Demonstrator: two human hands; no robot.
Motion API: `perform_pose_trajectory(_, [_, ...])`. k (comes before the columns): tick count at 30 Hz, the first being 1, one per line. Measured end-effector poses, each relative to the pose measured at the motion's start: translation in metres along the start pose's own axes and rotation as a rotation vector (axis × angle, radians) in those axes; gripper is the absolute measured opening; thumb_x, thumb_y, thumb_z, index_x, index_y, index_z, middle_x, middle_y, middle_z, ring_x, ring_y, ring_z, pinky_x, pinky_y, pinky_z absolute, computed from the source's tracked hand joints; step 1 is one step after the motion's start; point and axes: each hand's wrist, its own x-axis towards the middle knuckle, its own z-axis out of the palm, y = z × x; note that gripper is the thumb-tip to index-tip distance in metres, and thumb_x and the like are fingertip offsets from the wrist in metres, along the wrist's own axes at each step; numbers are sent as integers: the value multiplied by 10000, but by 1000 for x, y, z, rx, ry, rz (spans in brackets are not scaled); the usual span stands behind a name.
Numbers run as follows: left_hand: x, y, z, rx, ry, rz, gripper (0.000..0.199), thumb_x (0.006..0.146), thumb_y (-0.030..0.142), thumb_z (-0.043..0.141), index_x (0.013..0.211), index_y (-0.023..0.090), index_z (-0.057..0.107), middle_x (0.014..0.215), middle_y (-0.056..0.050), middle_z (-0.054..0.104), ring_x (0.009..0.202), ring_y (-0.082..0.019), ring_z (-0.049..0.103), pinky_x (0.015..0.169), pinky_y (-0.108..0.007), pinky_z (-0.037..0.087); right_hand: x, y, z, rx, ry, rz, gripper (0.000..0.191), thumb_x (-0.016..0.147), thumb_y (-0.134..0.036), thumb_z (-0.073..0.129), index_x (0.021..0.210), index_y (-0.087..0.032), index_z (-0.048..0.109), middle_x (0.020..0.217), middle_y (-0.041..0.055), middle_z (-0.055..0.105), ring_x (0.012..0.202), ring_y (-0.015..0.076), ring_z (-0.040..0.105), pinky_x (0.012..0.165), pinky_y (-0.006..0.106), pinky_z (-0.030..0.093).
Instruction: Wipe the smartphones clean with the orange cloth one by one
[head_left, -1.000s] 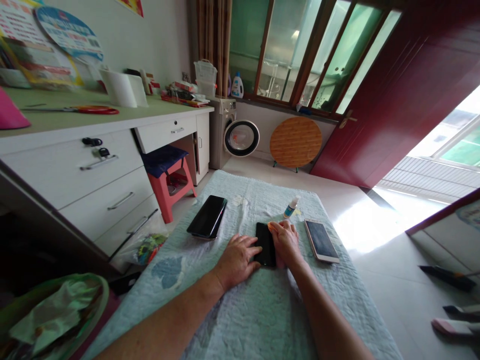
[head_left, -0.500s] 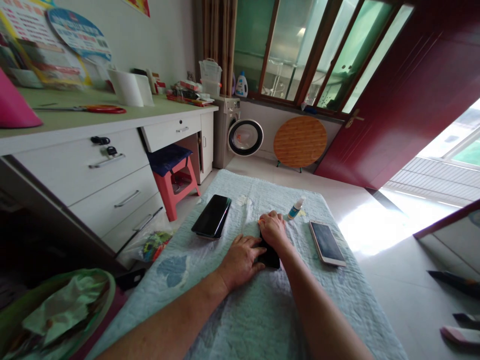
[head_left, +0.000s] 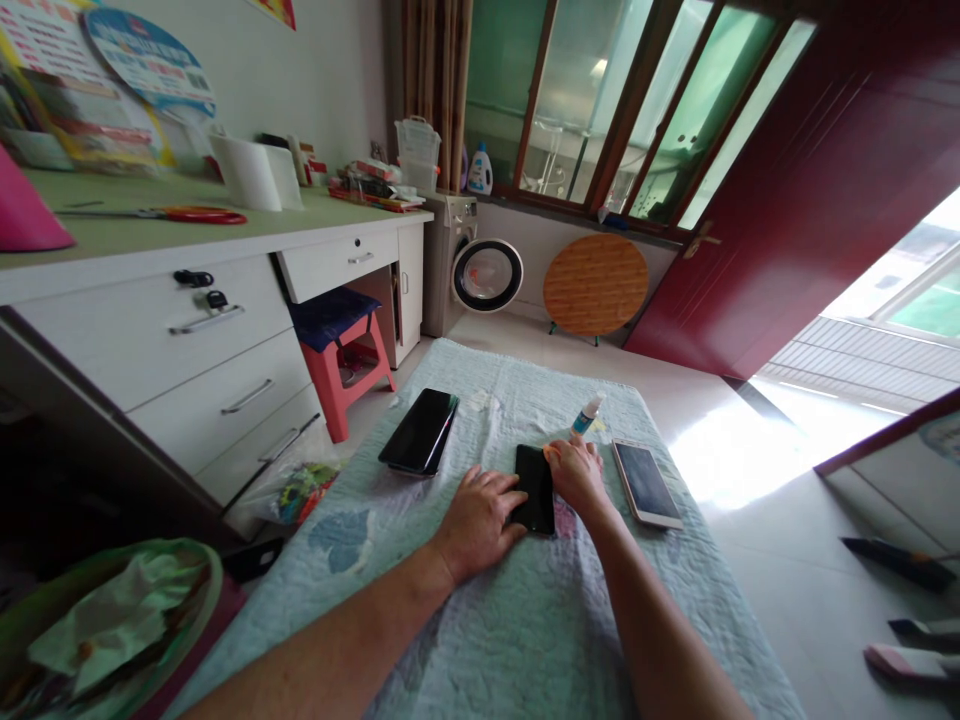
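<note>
A black phone (head_left: 535, 490) lies flat on the light blue quilted cloth (head_left: 480, 620). My left hand (head_left: 482, 515) rests at its left side, fingers spread, fingertips on its edge. At its upper right edge is my right hand (head_left: 576, 473), fingers bent together around a small orange thing (head_left: 550, 453), mostly hidden. Another black phone (head_left: 421, 430) lies to the left, on top of something thin. On the right is a phone with a pale frame (head_left: 646, 484). A small spray bottle (head_left: 586, 414) with a blue label stands just beyond my right hand.
To the left are a white desk with drawers (head_left: 180, 330), a red stool (head_left: 343, 380) and a bin (head_left: 210, 600) holding crumpled paper. Behind the cloth stand a washing machine (head_left: 448, 265) with its door open and a round wooden table top (head_left: 596, 285).
My right hand has moved right and slightly down, from over the phone's top to its upper right edge, uncovering the screen. My left hand has stayed at the phone's left side.
</note>
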Motion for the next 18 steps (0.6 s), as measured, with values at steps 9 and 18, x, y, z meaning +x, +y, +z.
perform_pose_trajectory(9, [1, 0, 2, 12, -17, -12, 400, 825, 387, 689, 1187, 219, 659, 1335, -111, 592, 1234, -317, 514, 1104, -554, 285, -24, 4, -13, 27, -76, -36, 308, 913, -310, 464, 878, -205, 752, 914, 92, 636, 885, 221, 532, 762, 315, 339])
perform_pose_trajectory(18, [2, 3, -1, 21, -27, -39, 393, 825, 361, 697, 1189, 215, 666, 1336, -116, 593, 1239, -305, 517, 1111, -531, 287, -55, 7, -40, 80, -291, -159, 277, 801, -215, 488, 650, -179, 718, 761, 62, 657, 839, 184, 546, 731, 276, 314])
